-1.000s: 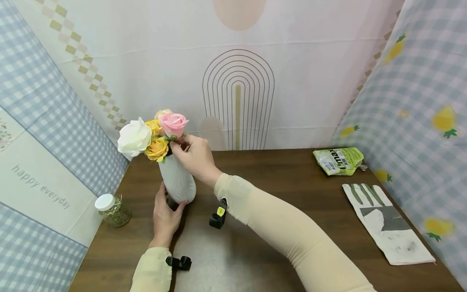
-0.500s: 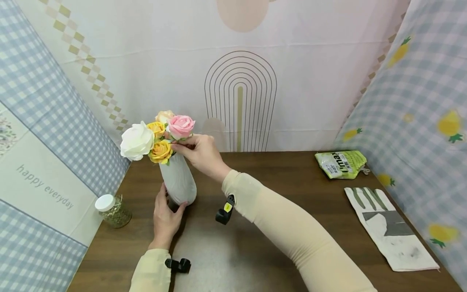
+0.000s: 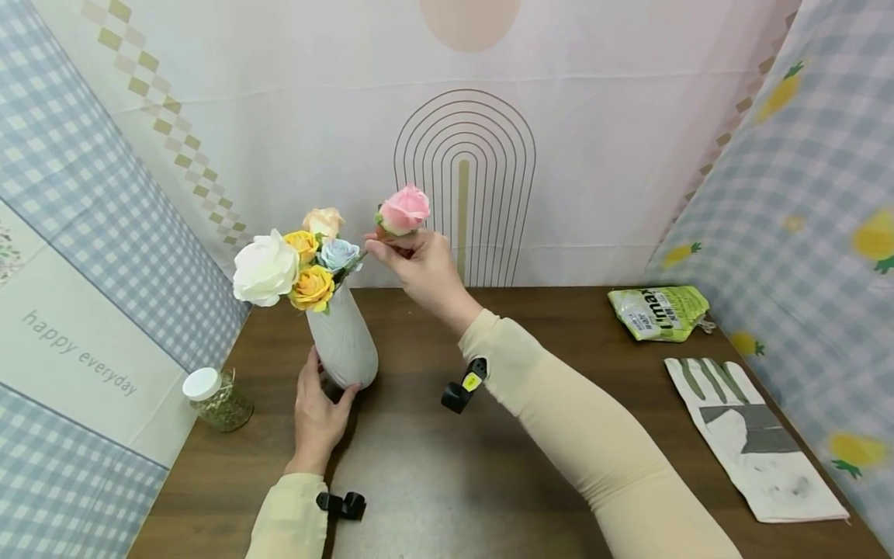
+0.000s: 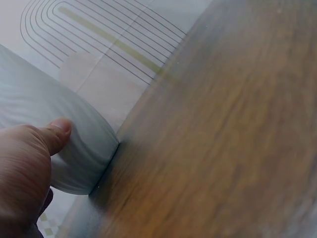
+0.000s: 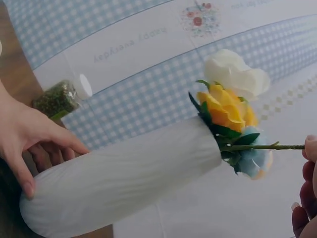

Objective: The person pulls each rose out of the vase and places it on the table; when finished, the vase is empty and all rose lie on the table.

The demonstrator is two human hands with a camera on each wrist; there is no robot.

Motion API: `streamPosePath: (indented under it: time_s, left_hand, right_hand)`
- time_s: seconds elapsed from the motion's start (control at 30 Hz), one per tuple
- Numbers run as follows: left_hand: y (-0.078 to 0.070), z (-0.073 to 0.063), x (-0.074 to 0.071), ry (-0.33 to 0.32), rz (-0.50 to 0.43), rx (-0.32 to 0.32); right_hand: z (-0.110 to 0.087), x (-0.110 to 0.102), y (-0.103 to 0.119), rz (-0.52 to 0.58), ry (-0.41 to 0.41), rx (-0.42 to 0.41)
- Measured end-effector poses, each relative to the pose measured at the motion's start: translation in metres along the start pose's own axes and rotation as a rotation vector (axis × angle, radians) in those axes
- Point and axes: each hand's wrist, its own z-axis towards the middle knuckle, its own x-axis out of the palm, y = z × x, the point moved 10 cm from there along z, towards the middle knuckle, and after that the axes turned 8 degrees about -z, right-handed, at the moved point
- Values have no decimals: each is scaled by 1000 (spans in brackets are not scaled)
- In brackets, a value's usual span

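A white vase (image 3: 342, 339) stands at the left of the table with artificial roses in its mouth: a white one (image 3: 265, 268), two yellow ones (image 3: 312, 289), a peach one (image 3: 323, 223) and a light blue one (image 3: 339, 254). My left hand (image 3: 320, 419) curls round the vase's base, thumb against its near side, as the left wrist view shows too. Up and right of the mouth, my right hand (image 3: 429, 272) pinches the stem of a pink rose (image 3: 403, 210). In the right wrist view its green stem (image 5: 267, 147) still reaches into the vase mouth.
A jar (image 3: 222, 400) with a white lid and dried green bits stands left of the vase. At the right lie a green-yellow packet (image 3: 659, 313) and a white-and-grey glove (image 3: 757, 442). Printed cloth (image 3: 314, 116) hangs behind and at both sides of the table.
My right hand has drawn the pink rose up and to the right, away from the other flowers, and the light blue rose now shows. The left hand stays on the vase.
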Motion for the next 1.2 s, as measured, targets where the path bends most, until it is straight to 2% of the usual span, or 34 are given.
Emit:
streamPosePath:
  time_s: [0.13,0.27,0.4,0.6,0.77,0.83,1.0,1.2]
  left_hand:
    - [0,1,-1,-7,-21,16]
    - [1,1,-1,-6,-27,10]
    - [4,2,-1,1,-14,-11]
    - [3,2,0,0,-3,10]
    - [2,3,0,6,-11,14]
    - [2,3,1,10,-12,11]
    - [3,3,1,16,-16,-5]
    - [2,2,-1,2,-6,11]
  right_hand:
    - [2,-10,-1,1,-27,32]
    - [6,-26,3,50,-77,41]
    - [6,-52,2,180,-138,51]
    - [-7,-111,-10,361,-259,73]
    - [-43,-176,-33,490,-350,84]
    - [-63,-198,-46,480,-372,108]
    - [-110,-236,-79,253,-443,197]
    - [-153,-262,-106,89,-566,180]
